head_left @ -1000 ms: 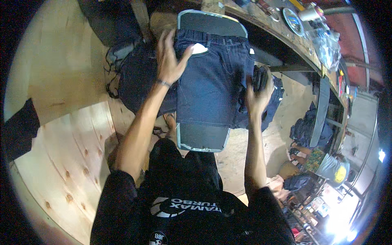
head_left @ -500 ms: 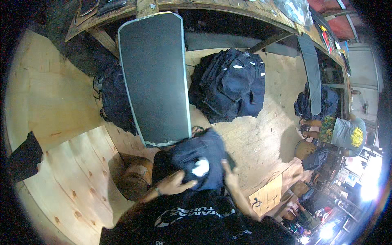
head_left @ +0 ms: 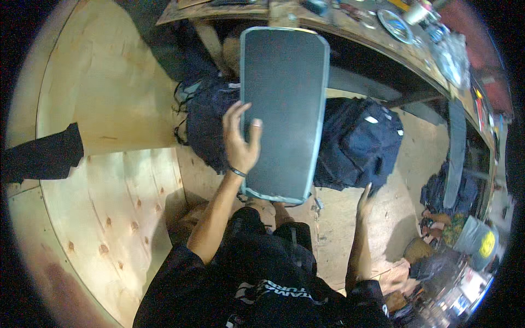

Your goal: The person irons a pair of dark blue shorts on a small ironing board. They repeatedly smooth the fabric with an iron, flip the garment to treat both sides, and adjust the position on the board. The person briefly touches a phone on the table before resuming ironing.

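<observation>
A long board with a dark grey padded top and pale edging (head_left: pixel 283 115) stands out in front of me, its near end by my lap. My left hand (head_left: pixel 240 143) is over the board's left edge, thumb and fingers apart, holding nothing. Farther right, my right hand (head_left: pixel 363 201) is stretched out with straight fingers, somewhat blurred, close to the near edge of a pile of dark blue garments (head_left: pixel 361 145). Whether its fingertips touch the cloth I cannot tell. Small white patches show on the pile. More dark garments (head_left: pixel 210 117) lie left of the board, partly hidden by it.
A wooden workbench (head_left: pixel 350 24) runs across the far side with a clear plastic bag (head_left: pixel 453 60) on it. A narrow dark board (head_left: pixel 455 153) juts from it at right. Another person in a grey shirt (head_left: pixel 476 246) is at far right. Black cloth (head_left: pixel 46 153) lies at left.
The dark blue garment with a white patch has left my lap and both hands. My left hand moved forward to the board, my right hand outward toward the pile. The view has shifted.
</observation>
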Tool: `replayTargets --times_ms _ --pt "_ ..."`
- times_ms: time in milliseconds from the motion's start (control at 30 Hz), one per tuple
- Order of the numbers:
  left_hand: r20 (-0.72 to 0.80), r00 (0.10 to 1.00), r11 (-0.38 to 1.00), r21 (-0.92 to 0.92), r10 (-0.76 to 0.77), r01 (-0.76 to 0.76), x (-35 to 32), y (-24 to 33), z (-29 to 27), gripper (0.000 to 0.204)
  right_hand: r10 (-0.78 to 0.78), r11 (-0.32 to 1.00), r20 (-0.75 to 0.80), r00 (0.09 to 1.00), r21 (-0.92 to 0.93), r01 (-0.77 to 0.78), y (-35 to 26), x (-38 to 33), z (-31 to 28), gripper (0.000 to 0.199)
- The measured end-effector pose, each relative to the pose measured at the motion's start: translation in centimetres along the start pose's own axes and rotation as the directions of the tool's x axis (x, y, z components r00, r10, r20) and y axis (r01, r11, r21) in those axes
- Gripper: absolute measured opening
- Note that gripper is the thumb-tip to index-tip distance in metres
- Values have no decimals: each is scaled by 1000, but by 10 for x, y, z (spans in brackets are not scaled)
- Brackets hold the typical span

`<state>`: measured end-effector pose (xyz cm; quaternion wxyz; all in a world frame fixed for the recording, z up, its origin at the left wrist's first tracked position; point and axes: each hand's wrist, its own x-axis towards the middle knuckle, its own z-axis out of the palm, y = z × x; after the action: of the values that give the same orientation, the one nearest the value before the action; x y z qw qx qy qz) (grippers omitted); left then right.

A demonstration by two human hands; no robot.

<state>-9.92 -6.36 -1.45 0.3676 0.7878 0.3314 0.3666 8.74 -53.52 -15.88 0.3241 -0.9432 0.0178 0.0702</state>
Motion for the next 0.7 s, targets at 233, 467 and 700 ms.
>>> replayTargets --times_ms 233,467,700 --pt "376 921 739 647 -96 -188 30 -242 19 46 240 946 486 840 79 -315 15 -199 43 65" --pt "735 297 424 619 -610 -661 111 -269 48 74 -138 975 607 783 -57 216 -55 -226 26 46" --pt "679 635 606 693 -367 -390 100 -290 37 66 -81 991 628 774 -32 130 -83 -243 -3 48"
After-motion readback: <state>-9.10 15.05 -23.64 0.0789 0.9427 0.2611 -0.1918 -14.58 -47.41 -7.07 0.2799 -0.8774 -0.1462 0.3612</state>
